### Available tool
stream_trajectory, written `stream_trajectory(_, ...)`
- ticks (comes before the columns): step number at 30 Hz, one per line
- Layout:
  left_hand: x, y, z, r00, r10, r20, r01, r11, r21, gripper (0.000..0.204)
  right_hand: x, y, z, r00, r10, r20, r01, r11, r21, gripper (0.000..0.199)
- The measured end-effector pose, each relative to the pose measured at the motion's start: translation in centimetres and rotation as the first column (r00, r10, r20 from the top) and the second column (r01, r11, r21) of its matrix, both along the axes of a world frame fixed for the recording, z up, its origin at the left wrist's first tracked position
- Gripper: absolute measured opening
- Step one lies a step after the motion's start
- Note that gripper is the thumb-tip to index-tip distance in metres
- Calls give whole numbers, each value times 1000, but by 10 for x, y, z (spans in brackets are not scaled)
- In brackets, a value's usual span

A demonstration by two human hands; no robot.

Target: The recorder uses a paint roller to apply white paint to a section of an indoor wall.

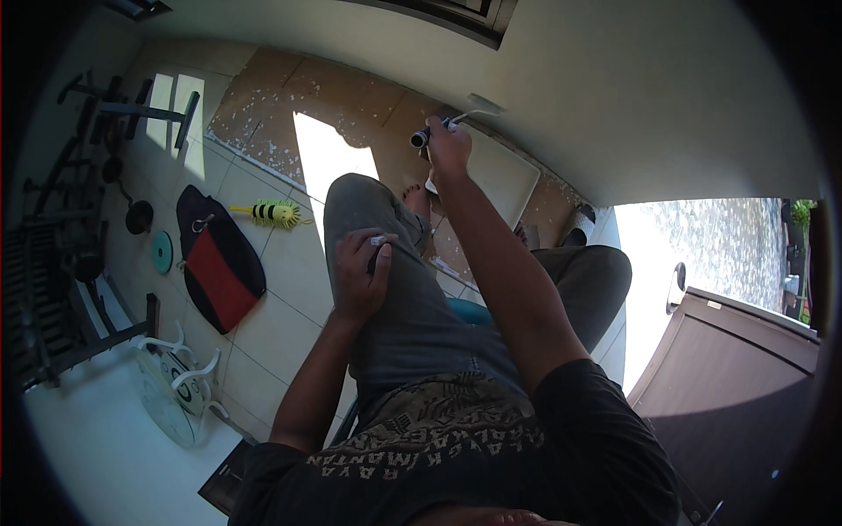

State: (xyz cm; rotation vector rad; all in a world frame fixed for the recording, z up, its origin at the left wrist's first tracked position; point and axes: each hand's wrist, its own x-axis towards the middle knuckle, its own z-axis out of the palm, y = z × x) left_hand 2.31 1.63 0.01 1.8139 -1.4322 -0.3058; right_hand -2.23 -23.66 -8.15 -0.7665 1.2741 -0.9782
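The right hand (pixel 449 145) is clamped on a paint roller (pixel 465 114) against the wall (pixel 614 96). The left hand (pixel 360 272), well apart, rests on the left knee (pixel 355 197), gripping a small dark tool (pixel 379 250).

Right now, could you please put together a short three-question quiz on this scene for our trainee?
1. True or false: the right hand grips the handle of a paint roller held toward the white wall.
2. Where does the left hand rest? A) on the floor tiles B) on the person's left thigh C) on the fan grille
3. Fill in: the yellow and black brush lies on the tiles beside a black and ____ bag.

Key: 1 true; 2 B, and it holds a small object too small to identify; 3 red.
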Motion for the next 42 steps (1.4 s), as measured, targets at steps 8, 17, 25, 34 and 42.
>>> stream_trajectory(8, 1, 0, 1, 1000, -2, 0, 2, 1000, 26, 20, 9, -18, -27, 1000, -3, -20, 4, 999, 52, 22)
stream_trajectory(17, 0, -5, 2, 1000, -2, 14, 2, 1000, 6, 18, -23, -12, -58, 1000, -2, -20, 6, 983, 181, 20)
stream_trajectory(25, 0, -5, 1, 1000, -13, 29, 12, 1000, 20, 17, -50, -34, -81, 999, 27, 38, -36, 959, 280, 20)
stream_trajectory(34, 0, 6, 9, 1000, 25, 16, -26, 999, 32, 18, -48, -55, -93, 991, -28, 130, -7, 964, 267, 20)
stream_trajectory(42, 4, 28, 7, 998, 58, 8, -58, 997, 58, 20, -41, -42, -58, 994, -58, 91, 38, 978, 205, 17)
